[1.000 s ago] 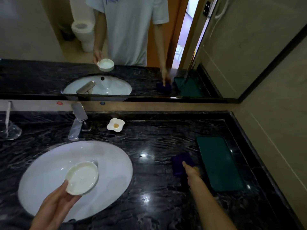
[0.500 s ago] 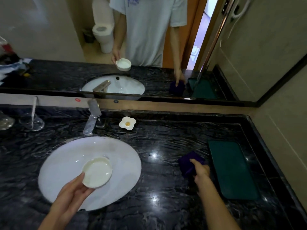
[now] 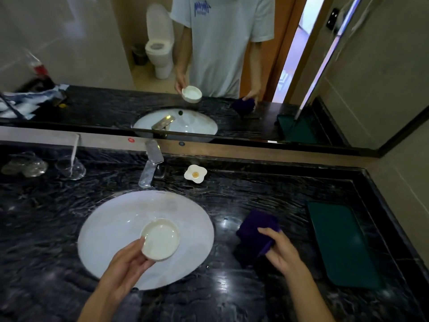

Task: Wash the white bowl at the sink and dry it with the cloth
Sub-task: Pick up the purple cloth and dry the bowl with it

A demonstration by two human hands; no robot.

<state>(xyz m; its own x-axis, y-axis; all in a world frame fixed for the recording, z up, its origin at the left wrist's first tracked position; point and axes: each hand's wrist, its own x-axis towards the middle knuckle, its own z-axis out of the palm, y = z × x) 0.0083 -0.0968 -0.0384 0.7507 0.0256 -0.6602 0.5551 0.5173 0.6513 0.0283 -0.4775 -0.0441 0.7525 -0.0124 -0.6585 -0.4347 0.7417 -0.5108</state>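
Two hands busy here: left hand pinches the small round white ceramic bowl by its near rim, over the oval white sink. Right hand grips the dark purple cloth just above the black marble counter, right of the sink.

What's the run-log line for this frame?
left hand: holds bowl over sink | right hand: grips cloth | faucet: no water visible
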